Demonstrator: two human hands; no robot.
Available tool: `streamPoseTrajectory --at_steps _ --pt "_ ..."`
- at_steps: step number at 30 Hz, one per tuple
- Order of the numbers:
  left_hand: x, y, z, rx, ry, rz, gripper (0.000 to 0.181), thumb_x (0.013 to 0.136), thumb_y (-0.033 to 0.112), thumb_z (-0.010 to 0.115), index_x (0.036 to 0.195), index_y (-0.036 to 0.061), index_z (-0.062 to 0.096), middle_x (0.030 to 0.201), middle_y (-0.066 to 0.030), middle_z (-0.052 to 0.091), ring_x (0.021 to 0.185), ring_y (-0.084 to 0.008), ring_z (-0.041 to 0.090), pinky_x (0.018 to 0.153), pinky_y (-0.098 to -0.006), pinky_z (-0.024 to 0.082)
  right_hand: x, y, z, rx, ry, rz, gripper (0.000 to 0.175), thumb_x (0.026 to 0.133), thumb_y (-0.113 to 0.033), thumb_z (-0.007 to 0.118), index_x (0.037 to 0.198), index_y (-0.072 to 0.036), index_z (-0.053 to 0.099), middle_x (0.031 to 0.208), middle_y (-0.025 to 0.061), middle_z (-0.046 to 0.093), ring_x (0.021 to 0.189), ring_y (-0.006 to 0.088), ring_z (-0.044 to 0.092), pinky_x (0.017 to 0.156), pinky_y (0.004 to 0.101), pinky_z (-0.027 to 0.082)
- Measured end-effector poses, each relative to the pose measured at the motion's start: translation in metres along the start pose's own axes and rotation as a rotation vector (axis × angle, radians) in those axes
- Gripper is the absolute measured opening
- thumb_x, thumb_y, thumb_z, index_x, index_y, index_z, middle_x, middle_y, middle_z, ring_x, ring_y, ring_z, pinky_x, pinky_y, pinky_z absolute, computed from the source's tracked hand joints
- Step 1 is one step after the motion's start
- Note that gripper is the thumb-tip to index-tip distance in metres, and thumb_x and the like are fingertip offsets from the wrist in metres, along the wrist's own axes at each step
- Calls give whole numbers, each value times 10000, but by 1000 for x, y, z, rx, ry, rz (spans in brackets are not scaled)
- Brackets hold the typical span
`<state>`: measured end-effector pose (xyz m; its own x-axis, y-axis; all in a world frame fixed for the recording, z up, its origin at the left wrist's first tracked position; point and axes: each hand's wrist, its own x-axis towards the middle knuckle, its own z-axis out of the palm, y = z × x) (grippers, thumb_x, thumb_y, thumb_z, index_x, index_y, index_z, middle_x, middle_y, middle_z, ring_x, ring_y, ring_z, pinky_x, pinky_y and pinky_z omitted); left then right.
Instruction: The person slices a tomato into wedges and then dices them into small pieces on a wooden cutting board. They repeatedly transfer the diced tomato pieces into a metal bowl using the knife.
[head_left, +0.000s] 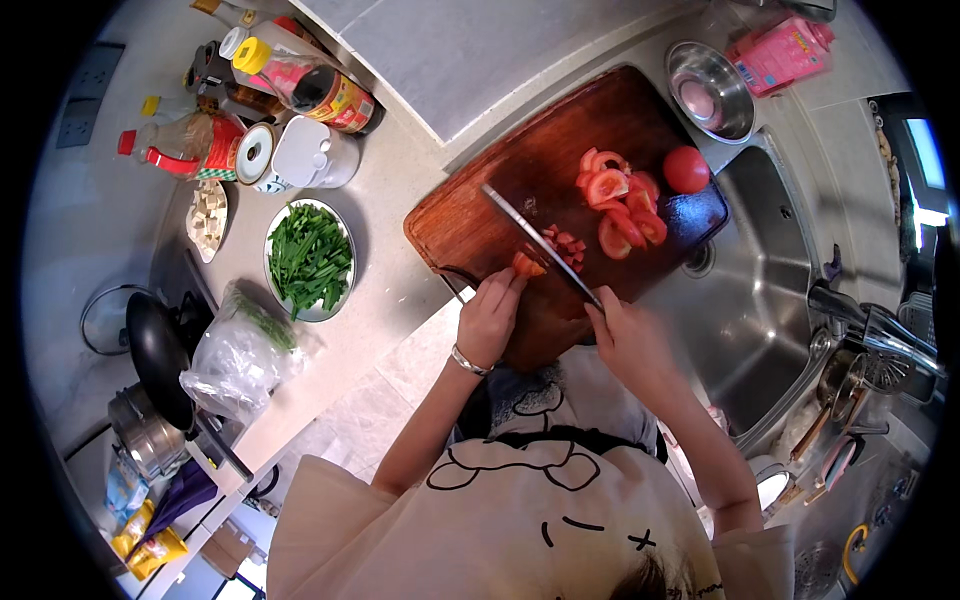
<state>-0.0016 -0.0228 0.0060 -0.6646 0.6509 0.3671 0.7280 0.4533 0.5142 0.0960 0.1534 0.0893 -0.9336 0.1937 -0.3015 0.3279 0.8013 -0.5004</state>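
Observation:
My right hand (630, 337) grips a kitchen knife (541, 246), its blade slanting up and left over the wooden cutting board (480, 217). At the blade's left side, the fingertips of my left hand (487, 311) rest on a piece of tomato (529, 264). Small diced tomato (566, 247) lies just right of the blade. Farther back on the board is a heap of tomato slices (622, 199), with a whole tomato (686, 169) near the board's right edge. The board lies partly over the sink.
Left on the counter stand a bowl of chopped greens (311, 259), a dish of white cubes (207, 217), a plastic bag (240, 356), sauce bottles (330, 94) and a black pan (156, 360). A steel bowl (711, 91) sits behind the steel sink (757, 315) at right.

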Motion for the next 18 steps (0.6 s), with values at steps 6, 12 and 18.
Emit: streamPoseTrajectory --at_steps 6,12,18 --pt "-6 0 2 26 -45 -26 267 664 -29 608 927 -27 652 943 -133 612 866 -279 625 700 -341 542 -11 -17 -1 -251 -64 -84 218 817 -104 554 1018 -63 483 706 107 601 571 297 646 496 401 514" --pt "-3 -1 0 28 8 18 265 653 -34 673 916 -2 661 940 -148 638 809 -307 641 639 -366 539 -6 -19 14 -338 -65 -69 219 810 -104 561 1010 -69 481 698 109 599 566 277 652 480 373 514" --pt "0 4 -4 44 -10 41 397 655 -20 575 1047 -22 635 1069 -131 608 959 -258 625 726 -324 552 4 -6 1 70 -23 44 109 889 -130 500 964 -65 454 747 162 605 636 401 616 556 502 493"
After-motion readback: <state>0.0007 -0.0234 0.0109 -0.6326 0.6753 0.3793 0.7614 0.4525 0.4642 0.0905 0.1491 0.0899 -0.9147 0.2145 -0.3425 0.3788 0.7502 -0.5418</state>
